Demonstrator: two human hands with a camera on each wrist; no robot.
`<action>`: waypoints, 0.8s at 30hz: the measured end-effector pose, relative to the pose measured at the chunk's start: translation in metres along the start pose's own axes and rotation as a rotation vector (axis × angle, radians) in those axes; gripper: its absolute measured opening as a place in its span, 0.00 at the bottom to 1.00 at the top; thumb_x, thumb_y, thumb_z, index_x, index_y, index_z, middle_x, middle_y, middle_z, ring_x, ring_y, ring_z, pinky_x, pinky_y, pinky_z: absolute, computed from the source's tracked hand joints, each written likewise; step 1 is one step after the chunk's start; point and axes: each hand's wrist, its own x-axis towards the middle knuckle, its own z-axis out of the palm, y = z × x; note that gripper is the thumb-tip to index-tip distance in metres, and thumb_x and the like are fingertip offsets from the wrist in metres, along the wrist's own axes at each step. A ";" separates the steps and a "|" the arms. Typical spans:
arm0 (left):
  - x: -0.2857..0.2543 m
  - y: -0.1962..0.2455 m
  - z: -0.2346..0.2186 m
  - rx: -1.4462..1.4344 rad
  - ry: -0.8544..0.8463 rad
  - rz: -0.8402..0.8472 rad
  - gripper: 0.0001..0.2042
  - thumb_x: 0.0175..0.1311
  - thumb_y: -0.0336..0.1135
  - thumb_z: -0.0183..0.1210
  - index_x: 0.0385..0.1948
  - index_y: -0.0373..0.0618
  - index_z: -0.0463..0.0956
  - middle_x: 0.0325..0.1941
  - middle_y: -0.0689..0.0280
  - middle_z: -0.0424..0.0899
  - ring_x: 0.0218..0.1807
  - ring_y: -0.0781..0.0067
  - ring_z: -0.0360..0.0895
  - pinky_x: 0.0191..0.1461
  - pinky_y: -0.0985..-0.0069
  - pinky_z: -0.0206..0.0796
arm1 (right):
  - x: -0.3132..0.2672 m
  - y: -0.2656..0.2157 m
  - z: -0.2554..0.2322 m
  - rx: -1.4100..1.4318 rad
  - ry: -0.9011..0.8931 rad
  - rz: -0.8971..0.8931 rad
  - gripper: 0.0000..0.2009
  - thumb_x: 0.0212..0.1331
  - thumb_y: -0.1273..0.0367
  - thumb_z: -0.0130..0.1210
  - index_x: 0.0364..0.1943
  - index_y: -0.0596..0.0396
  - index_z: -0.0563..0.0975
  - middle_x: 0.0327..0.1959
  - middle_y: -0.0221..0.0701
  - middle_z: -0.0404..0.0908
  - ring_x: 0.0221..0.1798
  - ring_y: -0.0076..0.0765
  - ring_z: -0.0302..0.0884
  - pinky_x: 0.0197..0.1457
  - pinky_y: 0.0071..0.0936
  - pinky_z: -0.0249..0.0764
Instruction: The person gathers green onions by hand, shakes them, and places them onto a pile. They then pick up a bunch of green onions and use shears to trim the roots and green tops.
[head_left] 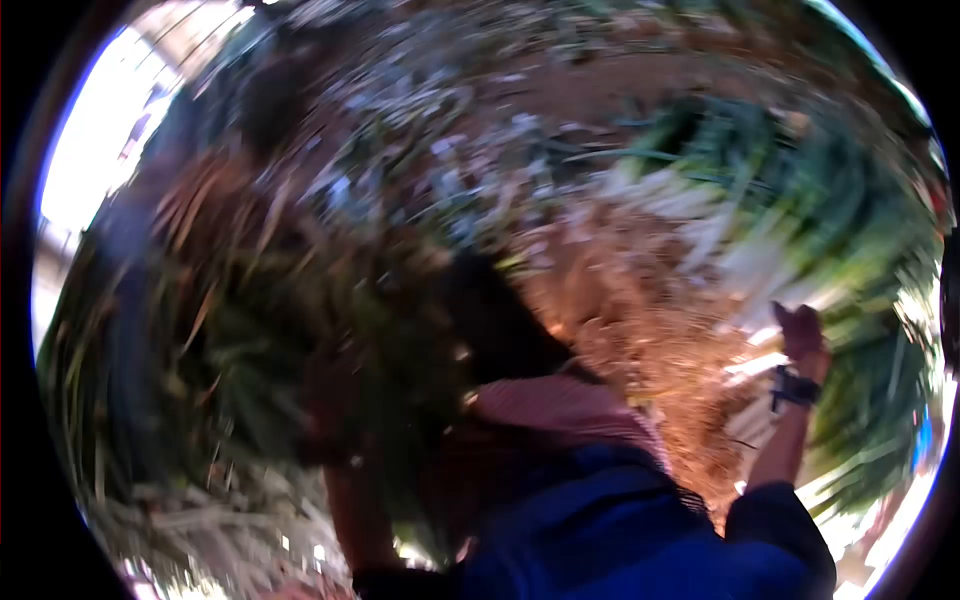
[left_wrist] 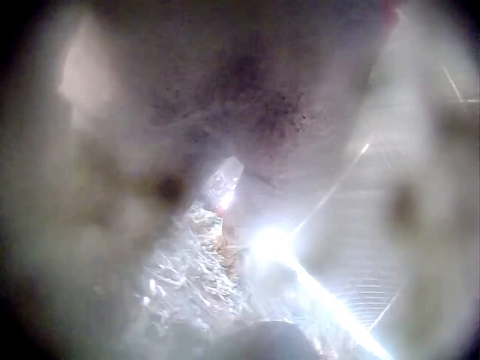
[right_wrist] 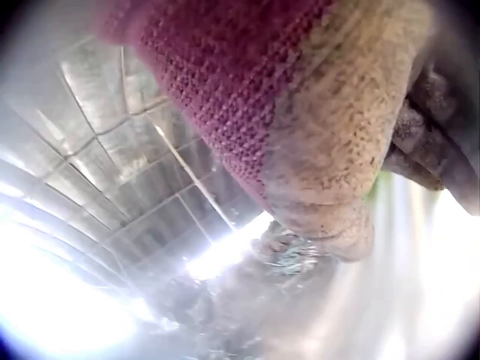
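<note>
My right hand point(head_left: 800, 335) reaches out at the right over a row of spring onions or leeks point(head_left: 740, 235) with white stalks and green tops. In the right wrist view this hand point(right_wrist: 330, 142) wears a purple knit glove with a soil-stained tan coating; its thumb and dark fingers stand apart, pale stalks point(right_wrist: 405, 255) beyond them. My left hand point(head_left: 335, 400) is a dark blur among long green leaves point(head_left: 260, 370) at my left side. A soil-marked, blurred surface point(left_wrist: 255, 105) fills much of the left wrist view; what the left hand holds I cannot tell.
Brown straw-like litter point(head_left: 620, 280) covers the ground in front of my lap. More leafy stalks point(head_left: 400, 140) lie scattered farther off. Pale dry leaves point(head_left: 240, 520) are at the lower left. A ribbed roof frame point(right_wrist: 105, 142) shows overhead in the right wrist view.
</note>
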 end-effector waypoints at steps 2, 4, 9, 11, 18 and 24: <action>0.009 -0.044 -0.046 0.276 0.086 0.047 0.23 0.68 0.35 0.64 0.64 0.40 0.77 0.54 0.62 0.88 0.49 0.73 0.85 0.51 0.73 0.77 | 0.028 -0.034 -0.101 0.613 0.181 0.109 0.20 0.58 0.64 0.70 0.52 0.55 0.80 0.28 0.31 0.81 0.35 0.37 0.83 0.35 0.40 0.78; 0.000 -0.053 -0.056 0.280 0.173 -0.005 0.22 0.67 0.35 0.65 0.62 0.39 0.78 0.52 0.61 0.89 0.48 0.73 0.85 0.49 0.74 0.77 | 0.052 -0.114 -0.219 1.181 0.167 0.262 0.15 0.65 0.61 0.65 0.45 0.58 0.82 0.27 0.30 0.81 0.32 0.28 0.80 0.34 0.32 0.75; -0.006 -0.103 -0.051 0.752 0.241 -0.017 0.18 0.66 0.34 0.65 0.55 0.38 0.81 0.47 0.56 0.90 0.46 0.73 0.86 0.47 0.74 0.77 | 0.112 -0.272 -0.341 1.300 0.308 -0.390 0.16 0.69 0.62 0.61 0.51 0.61 0.81 0.34 0.28 0.83 0.35 0.20 0.77 0.39 0.26 0.75; 0.010 -0.188 -0.078 0.585 0.010 0.777 0.18 0.65 0.35 0.64 0.55 0.39 0.81 0.45 0.53 0.90 0.47 0.71 0.87 0.49 0.73 0.77 | 0.130 -0.343 -0.374 1.262 0.302 -0.599 0.21 0.64 0.53 0.64 0.46 0.60 0.82 0.33 0.45 0.85 0.35 0.45 0.84 0.42 0.38 0.78; 0.018 -0.091 -0.014 1.025 0.178 -0.086 0.31 0.58 0.51 0.68 0.63 0.46 0.78 0.59 0.48 0.85 0.60 0.44 0.82 0.64 0.57 0.74 | 0.189 -0.580 -0.409 1.117 -0.150 -0.810 0.24 0.61 0.50 0.57 0.41 0.61 0.83 0.38 0.52 0.87 0.46 0.59 0.86 0.54 0.51 0.79; 0.024 -0.161 -0.019 0.705 0.356 -0.219 0.42 0.57 0.56 0.68 0.73 0.48 0.67 0.66 0.48 0.80 0.64 0.43 0.79 0.68 0.55 0.71 | 0.234 -0.718 -0.419 1.132 -0.102 -0.722 0.21 0.62 0.54 0.55 0.46 0.59 0.83 0.44 0.51 0.87 0.51 0.61 0.85 0.56 0.53 0.80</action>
